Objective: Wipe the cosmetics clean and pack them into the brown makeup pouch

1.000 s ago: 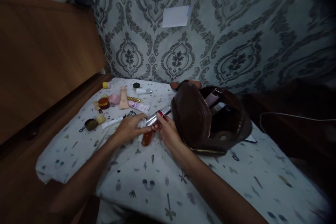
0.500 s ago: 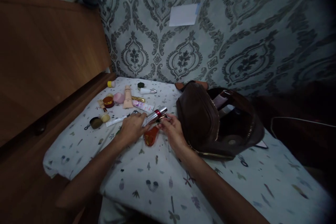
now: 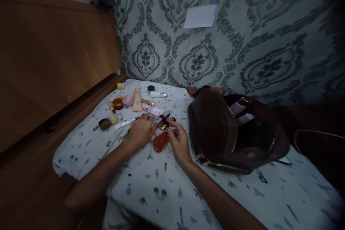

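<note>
My left hand (image 3: 141, 129) is closed at the near end of a silver tube with a dark red band (image 3: 162, 117), its fingertips against the tube. Beside it, my right hand (image 3: 178, 140) has curled fingers at a black and gold tube (image 3: 167, 123); the thumb is near the top of an orange bottle (image 3: 160, 142). A white tube (image 3: 125, 123) lies left of my left hand, and a pink and white tube (image 3: 152, 109) lies beyond it. The exact contact of my right fingertips with the gold tube is hard to make out.
An open brown bag (image 3: 212, 129) with items inside stands on the right of the patterned cloth (image 3: 151, 194). Farther left lie a beige tube (image 3: 137, 100), a red-brown jar (image 3: 118, 104), a pink sponge (image 3: 128, 100) and a dark round item (image 3: 104, 124). A wooden cabinet (image 3: 59, 50) borders the left.
The silver tube has been lowered beside the black and gold tube, which now shows more clearly. The camera view has shifted, moving the whole scene slightly rightward.
</note>
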A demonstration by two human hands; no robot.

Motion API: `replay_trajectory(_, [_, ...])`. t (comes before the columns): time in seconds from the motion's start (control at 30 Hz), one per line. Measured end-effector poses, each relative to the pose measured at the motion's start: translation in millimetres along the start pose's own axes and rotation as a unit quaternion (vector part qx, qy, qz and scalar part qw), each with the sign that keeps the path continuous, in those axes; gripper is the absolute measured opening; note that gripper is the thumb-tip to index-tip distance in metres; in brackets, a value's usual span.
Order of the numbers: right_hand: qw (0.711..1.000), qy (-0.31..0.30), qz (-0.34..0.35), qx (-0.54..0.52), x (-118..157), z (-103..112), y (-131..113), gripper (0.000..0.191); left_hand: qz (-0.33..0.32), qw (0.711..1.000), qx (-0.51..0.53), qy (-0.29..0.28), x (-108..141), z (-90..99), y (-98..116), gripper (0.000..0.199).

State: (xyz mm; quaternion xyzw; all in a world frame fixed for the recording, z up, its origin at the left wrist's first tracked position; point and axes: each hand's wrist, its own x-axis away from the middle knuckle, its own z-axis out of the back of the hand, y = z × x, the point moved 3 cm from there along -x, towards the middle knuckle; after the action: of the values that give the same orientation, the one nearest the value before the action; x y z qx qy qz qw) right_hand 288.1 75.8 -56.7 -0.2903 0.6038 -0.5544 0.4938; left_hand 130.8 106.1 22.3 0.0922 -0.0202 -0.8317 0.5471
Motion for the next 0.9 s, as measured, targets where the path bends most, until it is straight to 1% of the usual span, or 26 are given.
replay_trajectory(0.13, [1.0, 0.0, -0.017, -0.016, -0.1, 0.6, -0.5, 0.036, 0.023, 0.997, 0.06, 0.034, -2.8, 2.7, -9.3, 0.028])
replay_trajectory(0.2, [0.999, 0.001, -0.03, -0.018, -0.3, 0.9, -0.6, 0.036, 0.045, 0.996, 0.065, 0.042, -6.5, 4.8, -18.4, 0.029])
replay_trajectory(0.27, [0.999, 0.002, -0.039, -0.019, -0.5, 1.1, -0.8, 0.036, 0.075, 0.994, 0.067, 0.049, -12.3, 9.2, -31.9, 0.031])
replay_trajectory(0.37, [0.999, 0.003, -0.039, -0.023, -0.4, 1.5, -1.3, 0.035, 0.119, 0.989, 0.061, 0.058, -26.0, 20.4, -60.7, 0.034])
replay_trajectory(0.47, [0.999, 0.001, -0.034, -0.027, -0.1, 1.8, -0.8, 0.035, 0.153, 0.985, 0.045, 0.061, -44.5, 32.0, -96.4, 0.042])
replay_trajectory(0.57, [0.999, 0.005, -0.035, -0.03, 0.2, 2.4, 0.4, 0.035, 0.172, 0.984, 0.033, 0.039, -62.9, 37.0, -129.9, 0.056])
replay_trajectory(0.67, [0.999, 0.009, -0.039, -0.035, 0.1, 2.6, 0.3, 0.035, 0.166, 0.986, 0.026, 0.007, -77.8, 35.5, -152.7, 0.062])
replay_trajectory(0.73, [0.998, 0.007, -0.042, -0.041, -0.3, 2.3, -0.4, 0.035, 0.159, 0.987, 0.024, -0.002, -86.3, 34.2, -160.8, 0.062])
replay_trajectory(0.8, [0.998, 0.001, -0.046, -0.05, -0.8, 1.7, -1.3, 0.035, 0.146, 0.989, 0.022, 0.001, -96.1, 33.9, -162.6, 0.055])
replay_trajectory(0.9, [0.997, -0.004, -0.049, -0.051, -1.4, 0.8, -2.2, 0.035, 0.113, 0.993, 0.02, 0.016, -116.5, 32.6, -153.1, 0.044])
